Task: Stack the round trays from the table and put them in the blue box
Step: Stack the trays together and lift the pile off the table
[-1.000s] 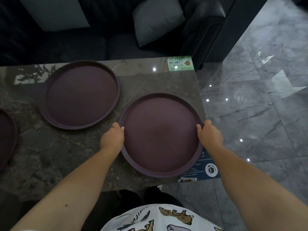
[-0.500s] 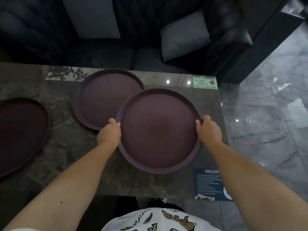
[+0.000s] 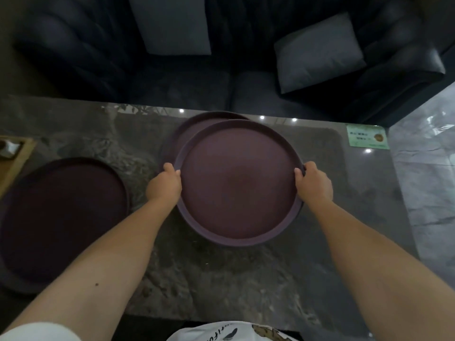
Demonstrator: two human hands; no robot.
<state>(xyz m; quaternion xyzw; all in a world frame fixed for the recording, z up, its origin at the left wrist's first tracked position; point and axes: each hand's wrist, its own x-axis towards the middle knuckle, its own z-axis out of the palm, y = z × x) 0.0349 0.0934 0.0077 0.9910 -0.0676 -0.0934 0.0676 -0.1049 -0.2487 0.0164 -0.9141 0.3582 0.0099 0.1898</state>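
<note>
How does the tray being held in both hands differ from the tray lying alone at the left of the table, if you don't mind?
The held tray is gripped at opposite rims by the left hand and right hand; the left tray is untouched. The held tray overlaps a third tray behind it; the left tray lies alone on the table. The left tray looks darker. Both are round, purple and rimmed.

Single head-worn view, wide-angle, looking forward and steeply down from above the near edge of the counter (image 3: pixel 221 279). Close in, forearms filling the lower frame; sofa (image 3: pixel 246 89) past the far edge, floor (image 3: pixel 423 193) to the right.
</note>
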